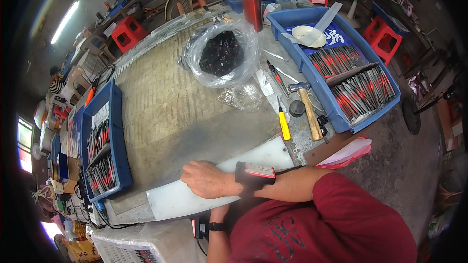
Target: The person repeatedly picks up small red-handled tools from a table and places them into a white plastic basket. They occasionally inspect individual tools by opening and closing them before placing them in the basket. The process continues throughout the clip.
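Observation:
My right hand is closed over a white plastic board at the table's near edge. Its fingers curl away from view, and whatever they may hold is hidden. A box-shaped device is strapped to that wrist. Below the right forearm, my left hand shows only in small part by the board's near edge. The board and the right arm cover its fingers. A dark watch-like band circles the left wrist.
A blue tray of red-and-black tools stands left; another blue tray stands right. Nearby lie a hammer, a yellow-handled screwdriver and a black round piece. A plastic bag with dark contents and a red flask stand farther back.

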### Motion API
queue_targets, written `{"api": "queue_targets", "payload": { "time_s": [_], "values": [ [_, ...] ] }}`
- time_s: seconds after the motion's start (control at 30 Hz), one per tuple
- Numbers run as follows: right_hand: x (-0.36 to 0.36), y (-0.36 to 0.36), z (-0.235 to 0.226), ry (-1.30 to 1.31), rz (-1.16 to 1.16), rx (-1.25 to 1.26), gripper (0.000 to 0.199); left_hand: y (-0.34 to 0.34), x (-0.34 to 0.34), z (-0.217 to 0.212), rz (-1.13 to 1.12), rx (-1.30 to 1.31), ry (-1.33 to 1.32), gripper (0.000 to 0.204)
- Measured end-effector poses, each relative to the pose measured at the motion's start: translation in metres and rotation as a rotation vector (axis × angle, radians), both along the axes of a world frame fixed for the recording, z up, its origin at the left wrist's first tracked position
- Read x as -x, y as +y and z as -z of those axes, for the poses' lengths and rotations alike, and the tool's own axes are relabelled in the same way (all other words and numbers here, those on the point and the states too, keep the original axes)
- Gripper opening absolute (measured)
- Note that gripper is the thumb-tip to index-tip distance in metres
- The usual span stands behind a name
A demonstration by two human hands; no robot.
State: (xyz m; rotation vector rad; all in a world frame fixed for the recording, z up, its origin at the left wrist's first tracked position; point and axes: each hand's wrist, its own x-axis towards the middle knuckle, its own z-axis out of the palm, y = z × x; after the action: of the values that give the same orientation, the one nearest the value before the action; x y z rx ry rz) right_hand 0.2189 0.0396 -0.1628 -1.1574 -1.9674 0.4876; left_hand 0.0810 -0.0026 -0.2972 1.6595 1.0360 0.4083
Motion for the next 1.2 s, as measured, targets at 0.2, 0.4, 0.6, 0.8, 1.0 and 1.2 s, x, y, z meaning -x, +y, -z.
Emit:
{"api": "queue_targets", "payload": {
  "time_s": [0.2, 0.4, 0.6, 0.8, 1.0, 1.2],
  "values": [
    [0.000, 0.000, 0.000, 0.005, 0.002, -0.001, 0.009, -0.001, 0.000, -0.008, 0.045, -0.066, 0.079, 0.050],
    [0.002, 0.001, 0.002, 0.000, 0.034, -0.048, 0.007, -0.001, 0.002, -0.003, 0.036, -0.037, 0.048, 0.050],
    [0.001, 0.001, 0.004, -0.003, 0.008, -0.015, 0.008, -0.001, 0.007, 0.015, -0.005, -0.148, 0.090, 0.041],
    [0.001, 0.002, 0.004, -0.007, -0.006, -0.014, 0.007, -0.002, 0.013, 0.032, -0.058, -0.146, -0.033, 0.033],
    [-0.023, 0.004, -0.034, 0.054, 0.095, -0.084, 0.007, 0.007, 0.021, 0.034, 0.210, -0.604, 0.341, 0.028],
    [-0.135, 0.012, -0.075, 0.090, 0.489, -0.245, 0.017, 0.001, 0.018, 0.033, 0.099, -0.545, 0.222, 0.029]
  ]
}}
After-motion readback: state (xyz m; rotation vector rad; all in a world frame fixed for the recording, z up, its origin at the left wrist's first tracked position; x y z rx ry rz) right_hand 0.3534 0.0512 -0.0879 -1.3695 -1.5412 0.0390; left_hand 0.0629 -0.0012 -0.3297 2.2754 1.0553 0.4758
